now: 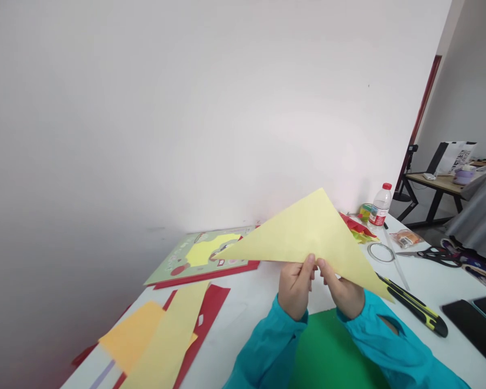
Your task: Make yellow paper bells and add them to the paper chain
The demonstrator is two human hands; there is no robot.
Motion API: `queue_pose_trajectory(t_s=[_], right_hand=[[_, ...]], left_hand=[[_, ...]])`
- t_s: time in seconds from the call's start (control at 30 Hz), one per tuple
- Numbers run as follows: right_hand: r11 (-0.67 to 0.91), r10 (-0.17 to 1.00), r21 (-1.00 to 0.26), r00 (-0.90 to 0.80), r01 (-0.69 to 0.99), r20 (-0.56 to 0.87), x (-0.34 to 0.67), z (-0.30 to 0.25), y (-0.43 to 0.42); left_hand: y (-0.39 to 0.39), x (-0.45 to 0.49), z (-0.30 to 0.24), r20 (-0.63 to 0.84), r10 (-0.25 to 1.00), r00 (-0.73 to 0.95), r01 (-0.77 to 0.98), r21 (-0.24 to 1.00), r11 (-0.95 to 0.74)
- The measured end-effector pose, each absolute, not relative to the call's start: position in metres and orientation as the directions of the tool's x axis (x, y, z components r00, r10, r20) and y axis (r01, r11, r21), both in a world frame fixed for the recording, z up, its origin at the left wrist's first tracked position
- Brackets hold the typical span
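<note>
A pale yellow sheet of paper, triangular in outline, is held up above the table with its peak pointing away from me. My left hand pinches its lower edge near the middle, thumb on the near face. Close beside it, my right hand grips the same edge with its thumb tip almost touching the left one. The fingers behind the paper are partly hidden. Beneath my right forearm lies a green sheet on the white table.
Left are yellow strips, orange paper, red paper and a printed pad. Right are a yellow-black utility knife, scissors, a tape roll, a bottle and black phone-like slabs. A wall stands behind.
</note>
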State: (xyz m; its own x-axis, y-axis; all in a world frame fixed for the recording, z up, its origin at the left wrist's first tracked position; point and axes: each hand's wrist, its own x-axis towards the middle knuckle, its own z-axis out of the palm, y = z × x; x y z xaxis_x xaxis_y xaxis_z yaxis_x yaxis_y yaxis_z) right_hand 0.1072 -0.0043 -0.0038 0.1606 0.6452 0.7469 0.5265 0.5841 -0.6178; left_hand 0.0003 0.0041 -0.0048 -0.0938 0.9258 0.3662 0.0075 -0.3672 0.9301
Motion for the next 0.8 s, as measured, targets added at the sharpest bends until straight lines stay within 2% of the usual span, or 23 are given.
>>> queue_pose_trajectory(t_s=[0.1,0.23,0.37,0.47,0.6,0.7,0.8], right_hand=[[0.562,0.672,-0.637,0.159,0.528,0.724,0.106,-0.003,-0.005],[0.578,0.639,-0.604,0.156,0.549,0.754,0.106,-0.001,-0.007],[0.532,0.662,-0.618,0.171,0.580,0.730,0.105,0.000,-0.008],[0.566,0.650,-0.606,0.149,0.559,0.745,0.103,-0.001,-0.008],[0.561,0.631,-0.621,0.203,0.548,0.749,0.102,0.000,-0.008],[0.530,0.685,-0.670,0.203,0.520,0.700,0.102,0.005,-0.009],[0.517,0.749,-0.710,0.149,0.477,0.646,0.103,0.009,-0.010]], left_hand=[[0.004,0.000,-0.006,0.377,0.923,-0.068,0.035,0.926,-0.376],[0.005,-0.003,-0.008,0.413,0.905,-0.098,0.049,0.911,-0.410],[0.004,-0.001,-0.010,0.479,0.868,-0.135,0.103,0.878,-0.468],[0.003,-0.001,-0.011,0.485,0.864,-0.135,0.097,0.874,-0.476],[0.001,-0.002,-0.008,0.511,0.847,-0.150,0.123,0.859,-0.497],[-0.003,0.001,-0.006,0.562,0.800,-0.211,0.185,0.827,-0.532],[-0.003,0.003,-0.006,0.521,0.814,-0.257,0.140,0.853,-0.502]])
